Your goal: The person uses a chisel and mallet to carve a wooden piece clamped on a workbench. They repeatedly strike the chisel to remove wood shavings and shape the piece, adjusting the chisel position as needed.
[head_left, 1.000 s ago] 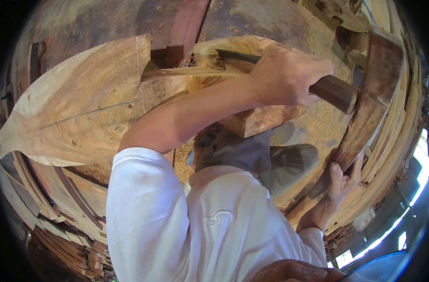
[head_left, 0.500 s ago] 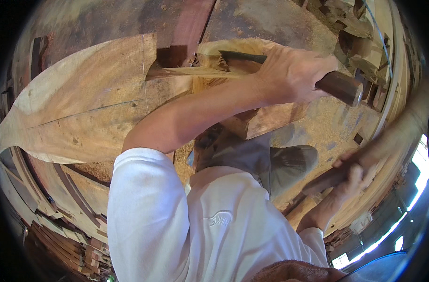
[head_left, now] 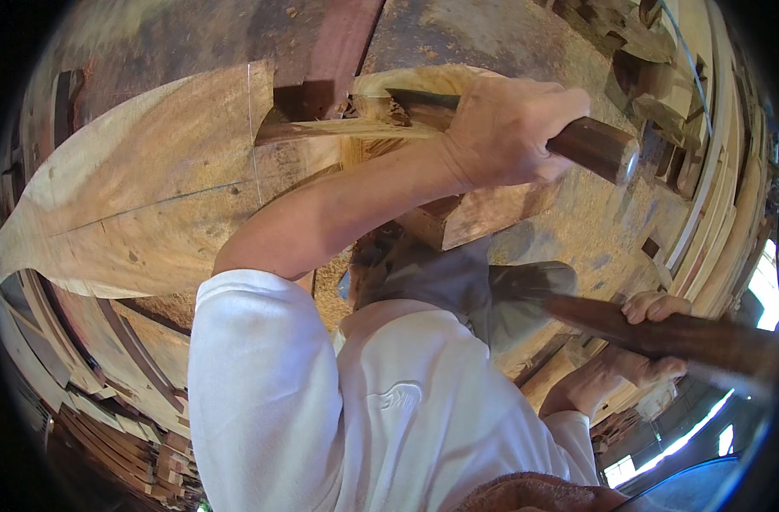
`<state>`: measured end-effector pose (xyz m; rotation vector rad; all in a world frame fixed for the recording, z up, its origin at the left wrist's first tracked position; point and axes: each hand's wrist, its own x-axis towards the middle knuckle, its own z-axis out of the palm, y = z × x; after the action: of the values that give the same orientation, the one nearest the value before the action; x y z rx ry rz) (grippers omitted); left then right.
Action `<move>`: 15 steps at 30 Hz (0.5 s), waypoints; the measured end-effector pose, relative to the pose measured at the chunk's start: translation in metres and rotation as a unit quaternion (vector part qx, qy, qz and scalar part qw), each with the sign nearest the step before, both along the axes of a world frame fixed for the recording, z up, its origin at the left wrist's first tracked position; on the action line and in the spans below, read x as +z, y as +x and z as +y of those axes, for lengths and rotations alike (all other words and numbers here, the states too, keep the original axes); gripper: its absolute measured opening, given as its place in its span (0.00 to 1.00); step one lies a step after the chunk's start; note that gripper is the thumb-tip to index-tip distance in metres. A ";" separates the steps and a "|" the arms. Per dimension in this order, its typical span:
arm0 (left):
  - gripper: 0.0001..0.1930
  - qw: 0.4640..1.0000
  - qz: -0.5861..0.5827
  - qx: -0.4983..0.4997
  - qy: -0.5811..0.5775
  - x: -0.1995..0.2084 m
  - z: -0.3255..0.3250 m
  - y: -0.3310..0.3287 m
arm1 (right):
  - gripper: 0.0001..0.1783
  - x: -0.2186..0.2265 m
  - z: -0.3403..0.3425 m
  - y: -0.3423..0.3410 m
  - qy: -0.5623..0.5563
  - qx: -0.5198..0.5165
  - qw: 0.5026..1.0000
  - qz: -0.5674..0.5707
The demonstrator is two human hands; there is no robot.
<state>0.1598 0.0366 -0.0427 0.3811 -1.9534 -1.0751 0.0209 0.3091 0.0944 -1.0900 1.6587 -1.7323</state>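
My left hand (head_left: pixel 517 128) is closed around the wooden handle of a chisel (head_left: pixel 596 152); the handle's butt sticks out to the right. Its dark blade points left into the carved hollow of a pale wooden workpiece (head_left: pixel 142 188). This piece has a broad, leaf-shaped end with drawn lines on the left, narrowing into a roughly cut section by the blade. My hand and forearm hide part of the cut. At lower right, my right hand (head_left: pixel 635 363) grips a dark wooden club-like mallet (head_left: pixel 714 341), its thick end away to the right, apart from the chisel.
A squared wooden block (head_left: pixel 500 213) lies below my left wrist, close to my legs. Offcuts and shaped wood pieces (head_left: pixel 662 94) are piled at the far right, beside long boards (head_left: pixel 718 213). More planks (head_left: pixel 107 341) lie at the lower left.
The mallet's thick end has swung from the upper right down to the right edge, and my right hand has turned with it. My left hand and the chisel have shifted slightly left.
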 end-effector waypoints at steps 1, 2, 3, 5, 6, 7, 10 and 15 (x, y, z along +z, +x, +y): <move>0.17 1.000 -0.003 -0.003 0.004 0.001 0.000 0.000 | 0.33 -0.007 0.002 0.000 0.064 0.028 0.992 0.101; 0.16 1.000 -0.020 0.016 -0.001 0.005 -0.002 0.008 | 0.33 -0.021 0.002 -0.006 0.105 0.071 0.973 0.194; 0.15 1.000 -0.025 0.017 -0.001 0.007 -0.001 0.008 | 0.33 -0.028 0.002 0.001 0.204 0.036 0.904 0.373; 0.15 0.997 -0.056 -0.003 0.054 0.009 0.005 0.013 | 0.37 -0.042 0.021 0.006 0.301 -0.036 0.828 0.471; 0.15 0.994 -0.070 -0.008 0.078 0.008 0.001 0.014 | 0.42 -0.052 0.023 0.001 0.296 -0.068 0.862 0.406; 0.15 0.998 -0.052 -0.027 0.038 0.012 0.002 0.009 | 0.41 -0.044 0.031 0.002 0.288 -0.095 0.907 0.292; 0.17 0.996 -0.032 -0.071 -0.030 0.029 0.031 0.007 | 0.37 -0.028 0.030 0.003 0.184 -0.172 0.967 0.048; 0.18 0.997 -0.010 -0.075 -0.024 0.030 0.032 -0.001 | 0.34 -0.001 0.034 -0.001 0.091 -0.147 0.984 0.054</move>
<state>0.1591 0.0689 -0.0123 0.2228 -2.0485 -1.1196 0.0196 0.3433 0.0933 -0.9043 2.0869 -1.6773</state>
